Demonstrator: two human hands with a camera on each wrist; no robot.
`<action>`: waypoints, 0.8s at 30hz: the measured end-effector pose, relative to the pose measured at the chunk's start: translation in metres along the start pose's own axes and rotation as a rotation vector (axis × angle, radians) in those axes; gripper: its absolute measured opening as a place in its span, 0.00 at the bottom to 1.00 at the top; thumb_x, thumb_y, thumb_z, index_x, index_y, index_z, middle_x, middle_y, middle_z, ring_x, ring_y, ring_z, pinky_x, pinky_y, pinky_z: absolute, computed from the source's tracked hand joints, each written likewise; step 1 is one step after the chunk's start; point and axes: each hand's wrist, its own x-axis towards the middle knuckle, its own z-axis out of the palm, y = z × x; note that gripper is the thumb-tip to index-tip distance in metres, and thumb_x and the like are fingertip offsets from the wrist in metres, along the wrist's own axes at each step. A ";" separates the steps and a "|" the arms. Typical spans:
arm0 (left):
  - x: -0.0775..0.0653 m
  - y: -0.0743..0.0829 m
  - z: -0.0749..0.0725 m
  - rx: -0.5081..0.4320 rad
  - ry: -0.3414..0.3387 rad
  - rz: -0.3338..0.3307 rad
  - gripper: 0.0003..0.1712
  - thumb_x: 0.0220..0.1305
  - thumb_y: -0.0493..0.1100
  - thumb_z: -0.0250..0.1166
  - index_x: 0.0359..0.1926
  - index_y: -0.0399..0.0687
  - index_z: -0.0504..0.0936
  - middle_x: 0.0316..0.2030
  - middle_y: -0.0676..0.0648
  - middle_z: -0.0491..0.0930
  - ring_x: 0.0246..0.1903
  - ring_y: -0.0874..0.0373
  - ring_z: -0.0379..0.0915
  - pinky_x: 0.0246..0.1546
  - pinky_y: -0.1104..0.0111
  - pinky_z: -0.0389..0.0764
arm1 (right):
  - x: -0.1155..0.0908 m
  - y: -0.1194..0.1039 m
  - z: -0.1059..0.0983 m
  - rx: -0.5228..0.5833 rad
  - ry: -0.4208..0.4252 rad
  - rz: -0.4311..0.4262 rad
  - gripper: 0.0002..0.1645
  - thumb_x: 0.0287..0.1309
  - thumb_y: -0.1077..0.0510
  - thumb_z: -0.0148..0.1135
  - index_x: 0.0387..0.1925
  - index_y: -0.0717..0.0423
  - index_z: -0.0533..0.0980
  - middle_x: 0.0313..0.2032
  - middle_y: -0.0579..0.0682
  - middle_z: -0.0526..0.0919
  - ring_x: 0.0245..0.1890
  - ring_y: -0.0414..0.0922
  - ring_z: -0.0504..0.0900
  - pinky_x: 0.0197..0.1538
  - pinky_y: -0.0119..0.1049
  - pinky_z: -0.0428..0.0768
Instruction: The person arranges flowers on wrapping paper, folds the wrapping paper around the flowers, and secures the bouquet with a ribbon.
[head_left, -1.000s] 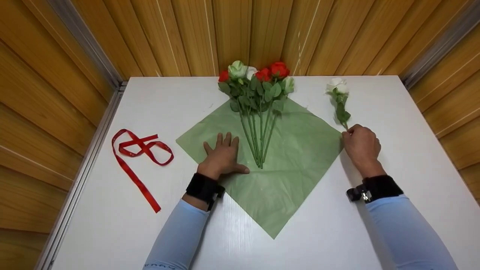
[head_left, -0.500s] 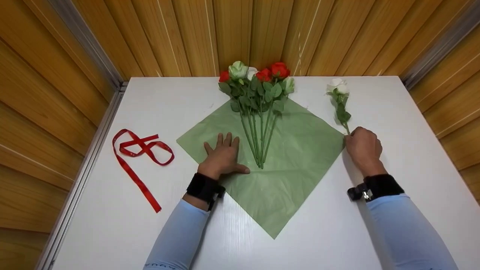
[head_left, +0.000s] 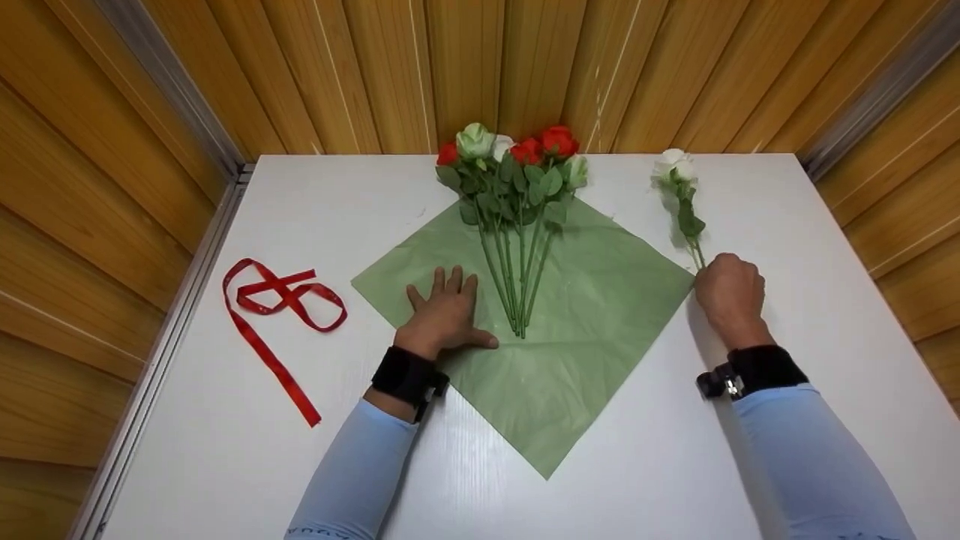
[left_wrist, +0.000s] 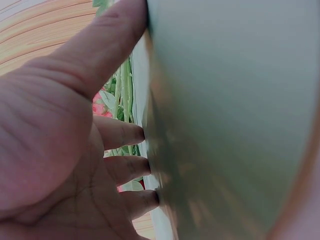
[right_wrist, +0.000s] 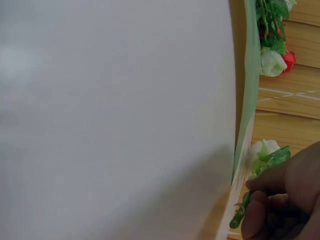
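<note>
My left hand [head_left: 444, 319] rests on the green wrapping paper [head_left: 577, 390] with its fingers spread, just left of the flower stems. A bunch of roses [head_left: 517, 184], red, white and pale green, lies on the paper with its stems converging toward the middle. At the paper's right corner, my right hand [head_left: 729, 296] pinches the stem of a single white rose [head_left: 677, 169], whose head points to the back of the table. In the right wrist view the cut end of the stem [right_wrist: 238, 216] pokes out below the thumb and fingers.
A red ribbon [head_left: 274, 360] lies loosely looped on the white table [head_left: 225, 480] to the left. Behind the table stands a wood-patterned wall [head_left: 465, 67], with similar panels along both sides.
My right hand has shifted slightly to the right along with the rose stem, and the rose's leaves have turned a little. My left hand, the bunch and the ribbon stay put.
</note>
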 end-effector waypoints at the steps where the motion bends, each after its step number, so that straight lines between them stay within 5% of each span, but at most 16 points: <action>1: 0.000 0.000 0.000 0.001 -0.003 -0.002 0.68 0.58 0.69 0.75 0.85 0.47 0.48 0.85 0.37 0.38 0.84 0.36 0.27 0.72 0.23 0.34 | 0.001 -0.003 -0.001 0.006 0.025 -0.010 0.21 0.64 0.65 0.47 0.15 0.62 0.70 0.23 0.71 0.80 0.27 0.70 0.81 0.29 0.61 0.76; 9: 0.002 0.002 0.000 0.017 -0.010 -0.014 0.68 0.58 0.70 0.75 0.85 0.48 0.48 0.85 0.38 0.38 0.84 0.36 0.26 0.72 0.23 0.34 | 0.002 -0.057 -0.002 0.165 0.149 -0.015 0.19 0.70 0.60 0.53 0.36 0.72 0.84 0.36 0.72 0.87 0.39 0.72 0.84 0.46 0.64 0.79; 17: 0.001 0.001 0.000 0.014 -0.008 -0.014 0.68 0.58 0.70 0.75 0.85 0.48 0.48 0.85 0.38 0.38 0.84 0.36 0.26 0.72 0.23 0.34 | 0.004 -0.134 0.017 0.326 0.063 -0.048 0.17 0.69 0.57 0.59 0.39 0.66 0.87 0.36 0.64 0.89 0.38 0.63 0.86 0.47 0.55 0.81; 24: 0.001 0.001 0.001 0.028 0.007 -0.006 0.68 0.57 0.70 0.76 0.85 0.48 0.49 0.85 0.38 0.40 0.84 0.35 0.28 0.71 0.22 0.36 | 0.000 -0.191 0.048 0.437 -0.075 -0.117 0.15 0.71 0.58 0.61 0.36 0.63 0.88 0.27 0.57 0.89 0.22 0.47 0.84 0.35 0.40 0.81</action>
